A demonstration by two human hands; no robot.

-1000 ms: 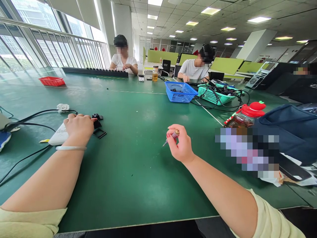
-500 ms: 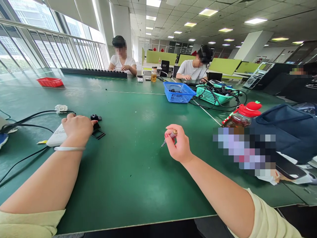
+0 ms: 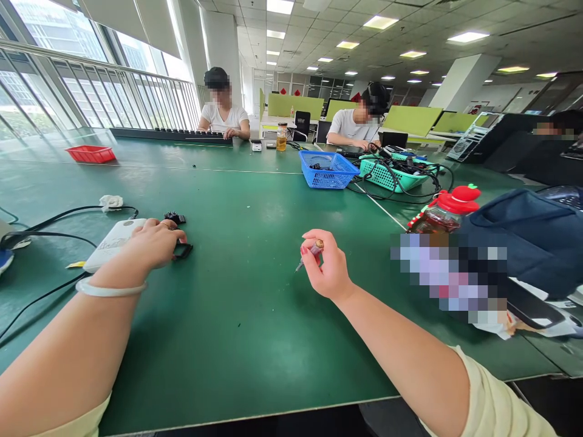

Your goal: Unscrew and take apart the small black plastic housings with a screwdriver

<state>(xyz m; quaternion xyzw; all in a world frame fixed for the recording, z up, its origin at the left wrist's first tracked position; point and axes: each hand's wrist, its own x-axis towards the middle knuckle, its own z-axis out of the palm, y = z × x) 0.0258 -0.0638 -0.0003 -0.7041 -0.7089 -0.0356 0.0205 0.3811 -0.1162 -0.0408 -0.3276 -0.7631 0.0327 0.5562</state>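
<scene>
My left hand (image 3: 155, 243) reaches over a small group of black parts at the left, its fingers stretched out and lying over them. A black rectangular frame (image 3: 183, 251) shows just below its fingertips, and a small black piece (image 3: 175, 217) lies just beyond them. I cannot see whether the fingers pinch anything. Under and beside this hand is a white box-shaped device (image 3: 113, 240). My right hand (image 3: 325, 264) is closed round a small screwdriver (image 3: 316, 247) with a brownish handle, its thin metal tip pointing down and left above the green table (image 3: 246, 340).
Black cables (image 3: 54, 229) run in at the left. Farther back stand a red tray (image 3: 91, 155), a blue basket (image 3: 328, 171) and a green basket (image 3: 392, 176) with cables. At right are a red-lidded bottle (image 3: 449, 209) and dark blue bag (image 3: 523, 237). Two people sit across the table.
My left hand has shifted slightly down, and its fingers now stretch over the black parts, covering more of them and baring more of the white device. My right hand stays with the screwdriver.
</scene>
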